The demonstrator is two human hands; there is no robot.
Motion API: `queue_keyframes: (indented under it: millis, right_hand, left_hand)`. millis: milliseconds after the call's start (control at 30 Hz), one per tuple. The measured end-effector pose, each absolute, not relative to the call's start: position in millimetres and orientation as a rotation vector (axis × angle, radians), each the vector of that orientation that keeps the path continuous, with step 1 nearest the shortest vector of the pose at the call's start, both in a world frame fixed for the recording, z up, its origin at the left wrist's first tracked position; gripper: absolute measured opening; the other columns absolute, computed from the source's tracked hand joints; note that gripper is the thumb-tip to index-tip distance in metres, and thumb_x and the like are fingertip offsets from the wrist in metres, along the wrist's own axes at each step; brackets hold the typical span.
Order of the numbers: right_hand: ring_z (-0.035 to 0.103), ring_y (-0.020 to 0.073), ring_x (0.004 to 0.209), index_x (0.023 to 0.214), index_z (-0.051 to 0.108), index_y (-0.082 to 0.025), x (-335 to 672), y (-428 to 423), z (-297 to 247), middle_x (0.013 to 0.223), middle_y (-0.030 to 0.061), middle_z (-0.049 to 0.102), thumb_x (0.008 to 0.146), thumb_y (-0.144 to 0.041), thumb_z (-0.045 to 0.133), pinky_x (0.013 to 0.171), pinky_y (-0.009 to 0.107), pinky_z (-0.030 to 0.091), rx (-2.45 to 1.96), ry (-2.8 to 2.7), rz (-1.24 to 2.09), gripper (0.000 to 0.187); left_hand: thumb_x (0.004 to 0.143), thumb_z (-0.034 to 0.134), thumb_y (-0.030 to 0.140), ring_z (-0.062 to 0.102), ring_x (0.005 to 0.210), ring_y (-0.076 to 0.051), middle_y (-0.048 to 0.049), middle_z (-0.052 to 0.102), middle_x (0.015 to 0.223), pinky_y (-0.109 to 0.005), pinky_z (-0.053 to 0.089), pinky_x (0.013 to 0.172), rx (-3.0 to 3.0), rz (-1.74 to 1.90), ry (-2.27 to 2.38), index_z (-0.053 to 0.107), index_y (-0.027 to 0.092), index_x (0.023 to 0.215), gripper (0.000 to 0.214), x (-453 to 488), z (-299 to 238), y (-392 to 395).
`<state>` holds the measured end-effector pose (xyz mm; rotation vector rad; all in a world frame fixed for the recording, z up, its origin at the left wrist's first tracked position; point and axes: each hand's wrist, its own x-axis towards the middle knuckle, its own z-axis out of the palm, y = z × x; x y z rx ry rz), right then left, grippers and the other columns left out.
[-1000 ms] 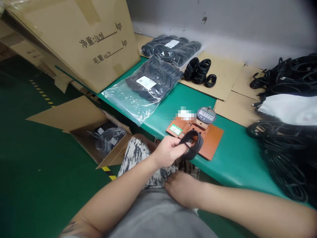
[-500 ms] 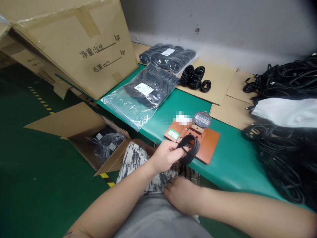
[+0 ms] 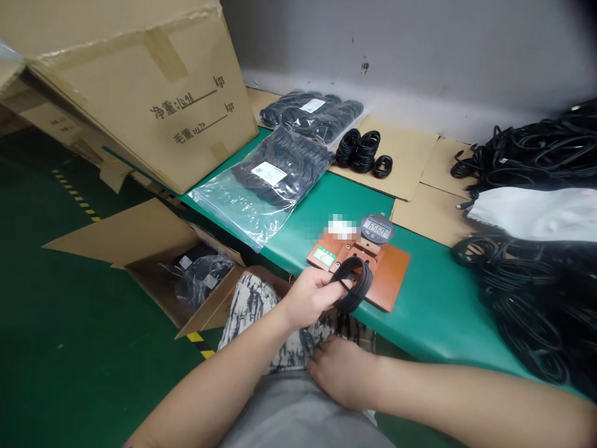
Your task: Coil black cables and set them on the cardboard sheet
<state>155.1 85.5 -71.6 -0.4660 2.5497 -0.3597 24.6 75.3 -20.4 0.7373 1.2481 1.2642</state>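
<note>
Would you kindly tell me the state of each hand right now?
Left hand: closed, holding black rubber rings.
Right hand: open, empty, resting on patterned fabric.

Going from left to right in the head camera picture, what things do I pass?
Big cardboard box → plastic bag of rings → left hand holding black rings → digital gauge → pile of black cords

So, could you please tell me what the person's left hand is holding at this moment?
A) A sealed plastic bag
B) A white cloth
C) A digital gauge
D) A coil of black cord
D: the left hand grips the coil of black cord in its fingers, close to the orange-brown plate that carries the digital gauge.
</note>
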Motion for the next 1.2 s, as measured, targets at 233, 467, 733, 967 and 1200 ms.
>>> queue_keyframes:
  millis: [233, 467, 733, 967, 1200]
  right_hand:
    - [0.066, 0.0259, 0.081, 0.098, 0.064, -0.008, 155.6, 85.1, -75.0, 0.088, 0.0134, 0.069, 0.079, -0.014, 0.056, 0.072, 0.038, 0.052, -0.462, 2.567, -0.36, 0.022]
    - [0.066, 0.0263, 0.079, 0.096, 0.066, -0.008, 156.9, 84.0, -77.2, 0.084, 0.0145, 0.069, 0.075, -0.012, 0.059, 0.069, 0.038, 0.053, -0.476, 2.612, -0.363, 0.023]
    - [0.066, 0.0268, 0.081, 0.098, 0.065, -0.007, 155.0, 84.8, -73.9, 0.087, 0.0144, 0.069, 0.077, -0.013, 0.057, 0.071, 0.039, 0.053, -0.468, 2.577, -0.364, 0.023]
    - [0.066, 0.0264, 0.082, 0.099, 0.064, -0.008, 154.9, 85.7, -72.1, 0.088, 0.0134, 0.069, 0.078, -0.013, 0.056, 0.072, 0.038, 0.052, -0.472, 2.56, -0.354, 0.023]
    - [0.066, 0.0265, 0.081, 0.098, 0.065, -0.008, 155.9, 85.5, -76.6, 0.087, 0.0139, 0.069, 0.078, -0.013, 0.056, 0.071, 0.038, 0.052, -0.469, 2.59, -0.367, 0.023]
  left_hand:
    - [0.078, 0.062, 0.048, 0.024, 0.037, -0.003, 0.0074, 0.031, 0.039, -0.022, 0.012, 0.04, 0.745, 1.237, 1.3, 0.033, 0.018, 0.045, 0.053, 23.8, -18.1, 75.7]
    - [0.077, 0.062, 0.049, 0.025, 0.038, -0.004, 0.0074, 0.031, 0.039, -0.022, 0.014, 0.04, 0.739, 1.243, 1.279, 0.034, 0.018, 0.044, 0.054, 24.0, -18.3, 76.7]
    - [0.076, 0.064, 0.048, 0.024, 0.038, -0.003, 0.0075, 0.031, 0.04, -0.021, 0.013, 0.04, 0.723, 1.248, 1.262, 0.034, 0.018, 0.045, 0.053, 23.4, -17.9, 76.2]
    - [0.078, 0.063, 0.046, 0.025, 0.037, -0.004, 0.0077, 0.031, 0.04, -0.021, 0.016, 0.04, 0.711, 1.265, 1.233, 0.035, 0.018, 0.045, 0.051, 23.4, -19.2, 75.3]
    - [0.078, 0.063, 0.048, 0.026, 0.037, -0.004, 0.0075, 0.031, 0.039, -0.021, 0.017, 0.039, 0.71, 1.253, 1.239, 0.035, 0.018, 0.046, 0.052, 23.2, -20.0, 75.1]
